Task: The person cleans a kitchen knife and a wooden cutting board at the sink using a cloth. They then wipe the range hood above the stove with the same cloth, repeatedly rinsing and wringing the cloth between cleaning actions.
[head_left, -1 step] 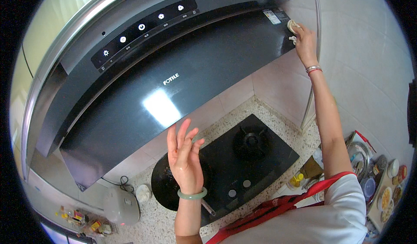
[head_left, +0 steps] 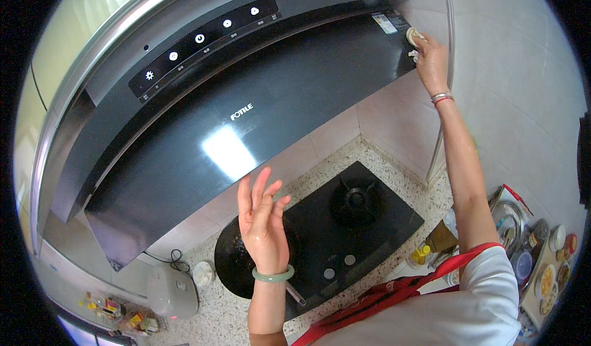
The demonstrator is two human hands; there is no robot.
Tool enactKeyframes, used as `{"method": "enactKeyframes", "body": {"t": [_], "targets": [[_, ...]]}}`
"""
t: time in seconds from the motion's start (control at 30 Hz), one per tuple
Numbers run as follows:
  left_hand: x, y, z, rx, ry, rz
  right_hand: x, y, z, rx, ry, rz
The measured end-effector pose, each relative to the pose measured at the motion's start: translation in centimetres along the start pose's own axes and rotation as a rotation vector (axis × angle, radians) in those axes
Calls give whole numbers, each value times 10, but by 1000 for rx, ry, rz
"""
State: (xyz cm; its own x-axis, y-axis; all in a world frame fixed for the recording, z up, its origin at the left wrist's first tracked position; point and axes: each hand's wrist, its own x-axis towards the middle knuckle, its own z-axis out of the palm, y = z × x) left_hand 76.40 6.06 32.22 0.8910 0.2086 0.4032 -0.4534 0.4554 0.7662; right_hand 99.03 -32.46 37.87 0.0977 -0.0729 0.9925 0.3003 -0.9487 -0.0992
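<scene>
A dark, glossy range hood [head_left: 295, 81] slants across the upper view, with a lit control strip [head_left: 203, 47] along its top. At the panel's right end my right hand [head_left: 433, 61] is closed around a cream cloth [head_left: 414, 37]. The cloth presses on the hood's right edge, beside a white label [head_left: 385, 23]. My left hand [head_left: 263, 226] is raised with its palm showing, fingers spread and holding nothing. Its fingertips are close to the hood's lower edge; whether they touch I cannot tell. A pale green bangle [head_left: 273, 275] circles the left wrist.
Below lies a black gas hob [head_left: 381, 223] with a dark wok [head_left: 237, 260] on its left burner. A white rice cooker [head_left: 172, 293] stands on the speckled counter [head_left: 206, 306]. Jars and bowls [head_left: 545, 278] crowd the right side, near a yellow-capped bottle [head_left: 420, 255].
</scene>
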Motion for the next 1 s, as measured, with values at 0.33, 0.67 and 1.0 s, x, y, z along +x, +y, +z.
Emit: {"method": "enactKeyframes", "body": {"t": [0.33, 0.67, 1.0], "targets": [[2, -4, 6, 42, 8, -4, -29, -163, -56, 483, -220, -212], [-1, -8, 20, -7, -38, 0, 10, -61, -18, 283, -66, -15], [1, -9, 21, -41, -58, 4, 1, -25, -25, 131, -81, -13]]}}
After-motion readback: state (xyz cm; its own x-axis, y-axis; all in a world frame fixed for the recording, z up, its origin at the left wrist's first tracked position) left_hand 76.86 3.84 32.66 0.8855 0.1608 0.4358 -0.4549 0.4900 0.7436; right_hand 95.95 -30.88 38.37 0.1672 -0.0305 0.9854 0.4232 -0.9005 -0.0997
